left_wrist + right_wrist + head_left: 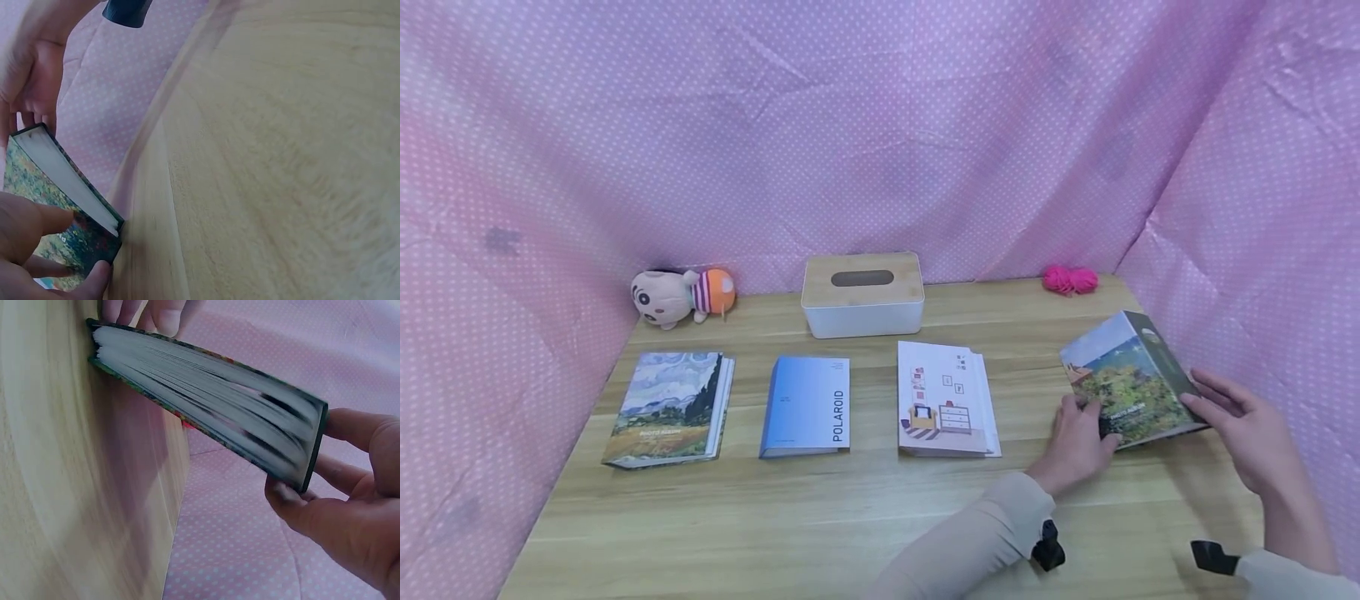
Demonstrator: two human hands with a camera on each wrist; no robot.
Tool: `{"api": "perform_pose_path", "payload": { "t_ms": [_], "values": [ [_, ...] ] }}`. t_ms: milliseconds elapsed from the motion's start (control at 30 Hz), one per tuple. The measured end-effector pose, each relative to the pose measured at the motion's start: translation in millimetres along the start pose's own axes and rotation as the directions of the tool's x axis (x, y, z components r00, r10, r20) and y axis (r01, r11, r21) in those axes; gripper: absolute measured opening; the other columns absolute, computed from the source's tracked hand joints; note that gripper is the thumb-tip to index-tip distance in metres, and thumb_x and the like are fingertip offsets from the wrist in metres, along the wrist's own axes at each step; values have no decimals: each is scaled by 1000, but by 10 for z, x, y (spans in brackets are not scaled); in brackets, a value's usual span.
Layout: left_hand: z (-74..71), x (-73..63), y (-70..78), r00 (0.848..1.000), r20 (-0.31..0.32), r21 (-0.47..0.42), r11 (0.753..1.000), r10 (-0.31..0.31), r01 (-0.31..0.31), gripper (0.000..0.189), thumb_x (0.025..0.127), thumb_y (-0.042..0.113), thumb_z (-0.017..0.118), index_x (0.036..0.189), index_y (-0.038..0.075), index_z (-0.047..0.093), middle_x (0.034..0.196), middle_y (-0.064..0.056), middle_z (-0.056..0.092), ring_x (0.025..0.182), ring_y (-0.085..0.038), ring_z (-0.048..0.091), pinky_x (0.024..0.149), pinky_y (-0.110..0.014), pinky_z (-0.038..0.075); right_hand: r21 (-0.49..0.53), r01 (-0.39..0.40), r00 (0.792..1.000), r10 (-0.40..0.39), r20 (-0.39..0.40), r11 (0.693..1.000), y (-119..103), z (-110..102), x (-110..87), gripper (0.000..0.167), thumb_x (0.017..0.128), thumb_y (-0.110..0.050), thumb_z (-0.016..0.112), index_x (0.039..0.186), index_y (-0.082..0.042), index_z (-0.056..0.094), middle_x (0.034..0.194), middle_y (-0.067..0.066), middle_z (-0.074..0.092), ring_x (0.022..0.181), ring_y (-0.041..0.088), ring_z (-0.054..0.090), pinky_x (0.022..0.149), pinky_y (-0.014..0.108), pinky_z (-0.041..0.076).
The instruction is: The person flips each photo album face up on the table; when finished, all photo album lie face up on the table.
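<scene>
A photo album (1120,392) with a painted garden cover is tilted at the table's right side, its right side raised and its left edge low at the wood. My right hand (1247,425) grips the raised spine; in the right wrist view, fingers and thumb (297,509) pinch the spine end from both sides. Above the white page edges (206,394), fingertips of my left hand (1071,446) show on the upper cover. The left wrist view has those fingers (53,219) lying across the cover, near its lower corner.
Left of the hands lie a white illustrated album (943,400), a blue POLAROID album (805,404) and a landscape-covered album (666,404). Behind them are a tissue box (861,321), a plush toy (662,297) and pink yarn (1070,280). Dotted pink cloth (880,142) encloses the table.
</scene>
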State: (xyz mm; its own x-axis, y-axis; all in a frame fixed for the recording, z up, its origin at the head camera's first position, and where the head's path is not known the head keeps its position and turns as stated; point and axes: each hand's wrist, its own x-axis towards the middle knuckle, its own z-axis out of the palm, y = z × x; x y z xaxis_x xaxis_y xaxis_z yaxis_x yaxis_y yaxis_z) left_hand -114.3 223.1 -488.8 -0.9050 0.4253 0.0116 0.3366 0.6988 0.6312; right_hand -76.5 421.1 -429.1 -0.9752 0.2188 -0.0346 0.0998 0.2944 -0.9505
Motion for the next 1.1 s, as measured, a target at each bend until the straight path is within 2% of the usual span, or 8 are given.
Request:
{"api": "perform_pose_path", "payload": {
  "t_ms": [100,233,267,467,733,800,967,1100],
  "values": [
    [-32,-3,-18,1000,10,-78,997,-3,4,54,93,43,59,141,23,45,136,1,43,123,-10,46,97,-20,42,23,20,1000,-21,20,1000,-9,31,3,61,92,-11,63,147,-15,38,109,-34,55,94,-24,52,75,-2,40],
    [-76,6,-15,1000,3,-157,987,12,-12,59,93,45,58,145,23,41,135,3,44,120,-7,46,95,-17,43,-151,54,997,-46,57,987,-34,80,11,65,95,-17,60,151,-11,27,119,-31,49,97,-27,46,77,-3,38],
    [-92,8,-10,1000,-4,-166,986,24,-24,59,93,45,57,145,23,40,134,3,45,119,-6,47,94,-16,43,-158,61,996,-51,67,986,-44,94,13,65,95,-16,59,151,-8,26,119,-30,48,97,-26,45,77,-2,39],
    [-215,8,32,995,-44,-211,973,90,-98,61,95,46,53,147,19,38,136,0,45,119,-5,48,95,-15,42,-170,90,991,-71,115,981,-113,163,18,61,95,-15,60,147,-1,32,112,-34,47,97,-24,48,75,2,44],
    [-410,0,66,989,-70,-325,934,130,-146,67,94,47,52,151,22,28,138,1,40,121,-4,45,99,-18,40,-233,143,985,-114,133,962,-174,254,-17,58,95,-16,60,147,-6,36,112,-33,46,99,-22,46,75,3,43],
    [-456,4,58,991,-61,-349,928,116,-130,70,93,49,52,152,22,26,139,1,40,122,-4,44,99,-19,41,-186,161,981,-136,141,969,-182,284,-26,56,94,-13,60,146,-8,39,114,-31,49,101,-20,48,76,3,43],
    [-534,40,5,995,-37,-380,920,88,-95,73,93,52,52,153,22,22,142,2,39,121,-3,44,96,-20,43,41,212,962,-216,167,976,-188,374,-34,50,94,-2,56,142,-3,43,118,-21,59,104,-11,56,82,4,43],
    [-562,79,-80,992,-53,-413,902,116,-127,70,93,47,56,152,24,25,133,1,46,109,-1,47,86,-14,43,153,213,947,-242,211,965,-185,441,-16,47,97,-1,49,143,2,39,125,-17,58,110,-8,55,87,3,41]
  ]
}}
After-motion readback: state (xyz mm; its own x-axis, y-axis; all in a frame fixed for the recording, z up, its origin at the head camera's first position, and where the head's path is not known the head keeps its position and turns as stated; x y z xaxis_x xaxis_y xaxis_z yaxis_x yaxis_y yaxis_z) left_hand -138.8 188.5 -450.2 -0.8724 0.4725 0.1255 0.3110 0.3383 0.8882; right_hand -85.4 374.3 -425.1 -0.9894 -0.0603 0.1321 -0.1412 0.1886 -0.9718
